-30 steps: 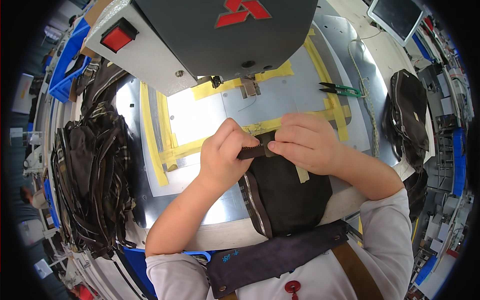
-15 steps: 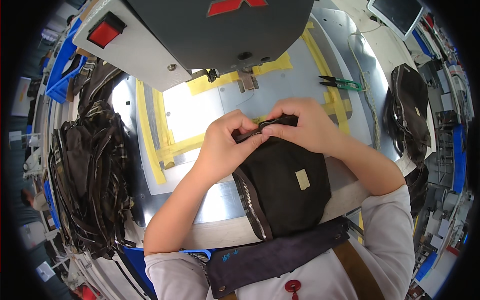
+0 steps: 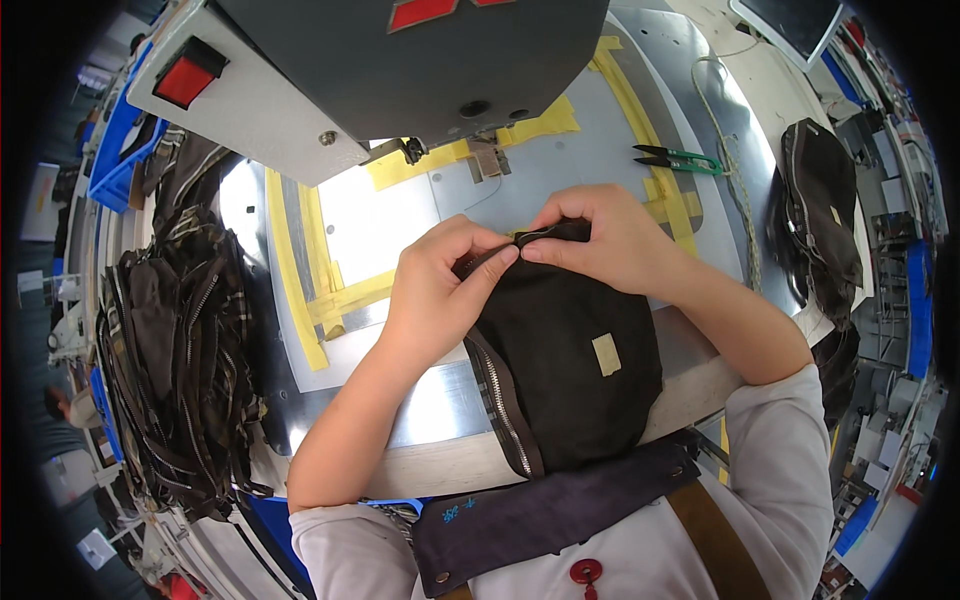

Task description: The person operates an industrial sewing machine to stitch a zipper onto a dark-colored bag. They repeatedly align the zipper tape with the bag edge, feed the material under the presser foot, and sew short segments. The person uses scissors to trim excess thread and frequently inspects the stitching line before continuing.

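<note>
Red geometric emblem (image 3: 450,12) sat on the dark machine head (image 3: 430,75), cropped by the upper edge. Small blue characters (image 3: 460,512) marked the dark cloth flap (image 3: 570,508), toward its left end. Pale patch (image 3: 606,354) on the black pouch (image 3: 560,375) showed no legible print.

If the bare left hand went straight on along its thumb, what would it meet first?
Beyond the pinched dark cloth pouch, the left hand would likely meet the bare right hand near its thumb; any gap is unclear.
</note>
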### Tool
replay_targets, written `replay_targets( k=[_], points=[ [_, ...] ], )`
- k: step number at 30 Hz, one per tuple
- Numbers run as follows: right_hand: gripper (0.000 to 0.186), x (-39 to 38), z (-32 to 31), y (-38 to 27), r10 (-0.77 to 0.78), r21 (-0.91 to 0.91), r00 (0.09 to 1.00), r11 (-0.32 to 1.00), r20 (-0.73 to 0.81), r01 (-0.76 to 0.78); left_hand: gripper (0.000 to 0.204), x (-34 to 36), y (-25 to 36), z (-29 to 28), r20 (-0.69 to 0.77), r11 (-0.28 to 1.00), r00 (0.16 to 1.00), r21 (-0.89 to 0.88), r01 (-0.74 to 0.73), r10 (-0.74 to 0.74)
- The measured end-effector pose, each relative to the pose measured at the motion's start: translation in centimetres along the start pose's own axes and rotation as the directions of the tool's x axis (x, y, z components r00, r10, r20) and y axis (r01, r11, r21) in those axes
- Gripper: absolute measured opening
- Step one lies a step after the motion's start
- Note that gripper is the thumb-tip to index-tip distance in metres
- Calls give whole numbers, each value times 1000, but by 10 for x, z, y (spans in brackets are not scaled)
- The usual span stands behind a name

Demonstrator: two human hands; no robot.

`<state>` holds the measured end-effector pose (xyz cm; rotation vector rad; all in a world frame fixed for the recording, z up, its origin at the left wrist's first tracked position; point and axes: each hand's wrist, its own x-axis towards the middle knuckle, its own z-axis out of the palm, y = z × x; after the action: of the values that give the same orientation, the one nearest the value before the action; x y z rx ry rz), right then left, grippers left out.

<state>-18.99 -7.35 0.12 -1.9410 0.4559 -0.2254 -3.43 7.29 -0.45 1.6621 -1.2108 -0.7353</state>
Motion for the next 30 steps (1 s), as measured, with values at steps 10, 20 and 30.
replay_targets(
  k=[10,20,30],
  points=[
    [24,1,1,-3,19,4,1000,1000,-15,-19,8,-2,-2,8,-35,992,998,-118,44,-49],
    [24,1,4,0,-12,86,1000,996,-27,14,12,-1,-1,5,-7,1000,1000,0,-24,24],
    [23,4,6,4,-10,234,1000,972,12,7,13,-2,-2,5,-9,995,1000,-103,3,-4]
  ],
)
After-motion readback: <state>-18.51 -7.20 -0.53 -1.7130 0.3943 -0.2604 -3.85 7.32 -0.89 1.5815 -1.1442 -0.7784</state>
